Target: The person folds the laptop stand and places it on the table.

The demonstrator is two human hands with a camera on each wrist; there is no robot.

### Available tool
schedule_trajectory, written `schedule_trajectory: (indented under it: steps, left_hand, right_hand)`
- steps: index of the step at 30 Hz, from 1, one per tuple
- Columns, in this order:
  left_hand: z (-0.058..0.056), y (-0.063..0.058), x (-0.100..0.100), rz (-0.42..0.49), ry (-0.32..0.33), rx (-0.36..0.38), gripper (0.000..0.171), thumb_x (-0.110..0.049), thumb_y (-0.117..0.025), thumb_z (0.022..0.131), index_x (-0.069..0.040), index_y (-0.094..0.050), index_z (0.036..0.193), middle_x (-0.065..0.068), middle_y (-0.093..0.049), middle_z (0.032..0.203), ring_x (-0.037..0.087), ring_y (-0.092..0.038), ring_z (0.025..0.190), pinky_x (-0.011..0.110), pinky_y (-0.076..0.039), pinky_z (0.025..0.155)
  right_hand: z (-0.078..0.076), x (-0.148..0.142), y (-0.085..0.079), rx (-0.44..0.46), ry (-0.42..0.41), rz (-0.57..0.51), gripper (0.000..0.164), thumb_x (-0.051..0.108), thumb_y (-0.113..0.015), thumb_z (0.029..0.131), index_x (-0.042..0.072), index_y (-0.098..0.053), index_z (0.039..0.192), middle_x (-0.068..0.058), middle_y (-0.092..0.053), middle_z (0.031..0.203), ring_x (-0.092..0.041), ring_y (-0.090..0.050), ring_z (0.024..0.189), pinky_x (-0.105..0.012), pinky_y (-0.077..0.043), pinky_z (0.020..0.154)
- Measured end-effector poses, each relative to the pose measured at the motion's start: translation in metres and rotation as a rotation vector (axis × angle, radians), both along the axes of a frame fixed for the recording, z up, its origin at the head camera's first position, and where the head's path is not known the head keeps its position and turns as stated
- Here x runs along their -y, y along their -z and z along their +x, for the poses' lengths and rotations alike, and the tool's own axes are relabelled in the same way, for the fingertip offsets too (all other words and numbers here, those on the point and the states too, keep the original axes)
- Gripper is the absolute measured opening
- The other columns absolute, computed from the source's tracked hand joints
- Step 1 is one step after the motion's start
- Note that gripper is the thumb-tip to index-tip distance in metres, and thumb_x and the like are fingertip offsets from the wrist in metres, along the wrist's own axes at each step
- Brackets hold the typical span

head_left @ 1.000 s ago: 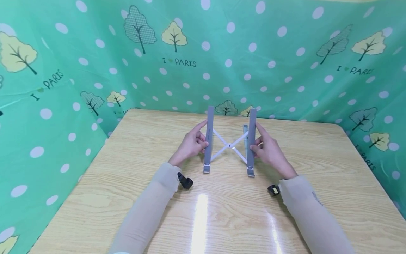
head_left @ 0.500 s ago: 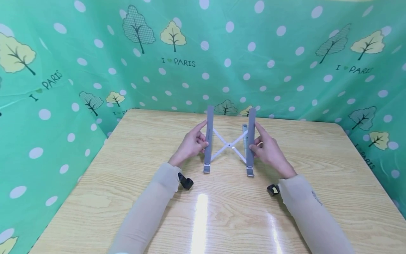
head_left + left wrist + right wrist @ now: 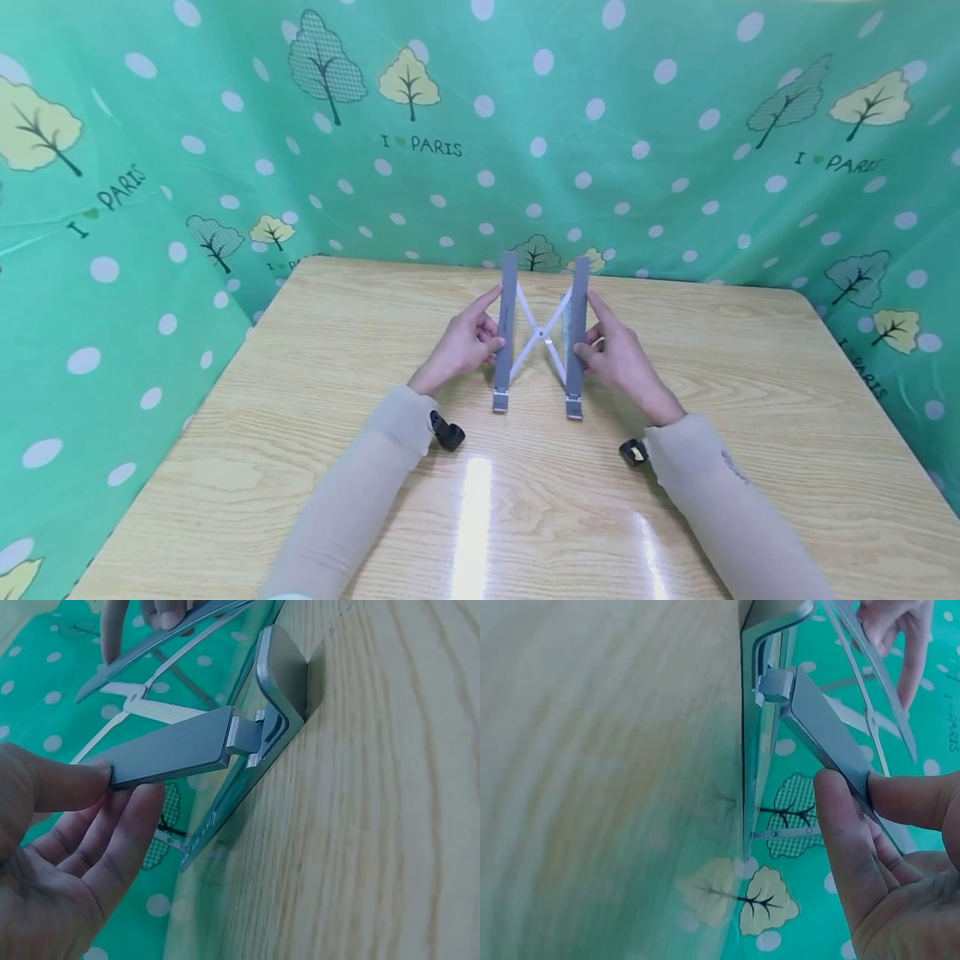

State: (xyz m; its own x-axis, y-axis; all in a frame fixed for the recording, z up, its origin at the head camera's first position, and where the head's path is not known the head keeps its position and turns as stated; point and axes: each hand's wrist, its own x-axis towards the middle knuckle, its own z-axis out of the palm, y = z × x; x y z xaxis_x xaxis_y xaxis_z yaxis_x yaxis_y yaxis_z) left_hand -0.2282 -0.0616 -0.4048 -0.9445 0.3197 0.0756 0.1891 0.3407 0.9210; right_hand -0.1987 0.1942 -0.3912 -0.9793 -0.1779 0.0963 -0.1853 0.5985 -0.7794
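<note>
A grey folding laptop stand [image 3: 507, 321] stands on the table, its two long side arms joined by white crossed bars [image 3: 541, 333]. My left hand [image 3: 468, 340] pinches the left arm between thumb and fingers, the index finger stretched along its outer side. On the other side my right hand [image 3: 617, 350] grips the right arm the same way. In the left wrist view, the thumb presses the top of the grey arm [image 3: 176, 746] and fingers lie beneath it. The right wrist view shows the hinged arm [image 3: 829, 724] raised from its base rail, which rests on the wood.
The wooden table [image 3: 360, 333] reaches back to a green curtain [image 3: 450, 183] with dots and trees, which also hangs along the left and right. Black wrist cameras [image 3: 447, 432] sit at both cuffs.
Both hands have moved inward, bringing the stand's two arms closer together. The crossed bars now form a narrower, steeper X. Most of this shift came in the last half second.
</note>
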Motion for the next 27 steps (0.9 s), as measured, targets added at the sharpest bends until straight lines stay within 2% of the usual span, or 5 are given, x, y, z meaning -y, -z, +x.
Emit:
schedule_trajectory:
  steps: [7, 14, 20, 27]
  left_hand:
    - [0.003, -0.001, -0.004, -0.007, -0.001, 0.008, 0.094, 0.011, -0.065, 0.082, -0.036, -0.022, 0.152, 0.012, -0.058, 0.088, 0.023, -0.059, 0.072, 0.038, -0.058, 0.061]
    - [0.006, -0.001, -0.009, -0.001, 0.018, -0.008, 0.092, 0.01, -0.064, 0.083, -0.031, -0.021, 0.152, 0.012, -0.058, 0.087, 0.022, -0.06, 0.072, 0.039, -0.058, 0.062]
    - [0.009, -0.002, -0.013, -0.006, 0.01, -0.018, 0.092, 0.012, -0.064, 0.082, -0.026, -0.021, 0.153, 0.012, -0.057, 0.087, 0.022, -0.06, 0.072, 0.036, -0.058, 0.06]
    - [0.011, -0.003, -0.016, -0.019, 0.02, -0.044, 0.092, 0.01, -0.065, 0.082, -0.027, -0.02, 0.153, 0.011, -0.057, 0.087, 0.021, -0.06, 0.071, 0.036, -0.058, 0.061]
  right_hand:
    - [0.002, 0.004, 0.001, 0.004, 0.003, -0.002, 0.09, -0.002, -0.062, 0.089, 0.029, -0.009, 0.154, -0.015, -0.057, 0.09, -0.025, -0.065, 0.069, -0.033, -0.057, 0.056]
    - [0.002, 0.011, 0.001, -0.009, -0.016, -0.022, 0.09, -0.004, -0.063, 0.087, 0.024, -0.01, 0.155, -0.015, -0.058, 0.088, -0.025, -0.065, 0.068, -0.031, -0.057, 0.056]
    - [0.002, 0.016, 0.001, 0.001, -0.007, -0.024, 0.09, -0.005, -0.062, 0.087, 0.025, -0.011, 0.155, -0.015, -0.057, 0.088, -0.027, -0.063, 0.068, -0.036, -0.057, 0.057]
    - [0.002, 0.02, 0.002, 0.018, -0.009, -0.017, 0.091, -0.004, -0.062, 0.088, 0.027, -0.01, 0.155, -0.015, -0.057, 0.09, -0.032, -0.064, 0.072, -0.038, -0.057, 0.057]
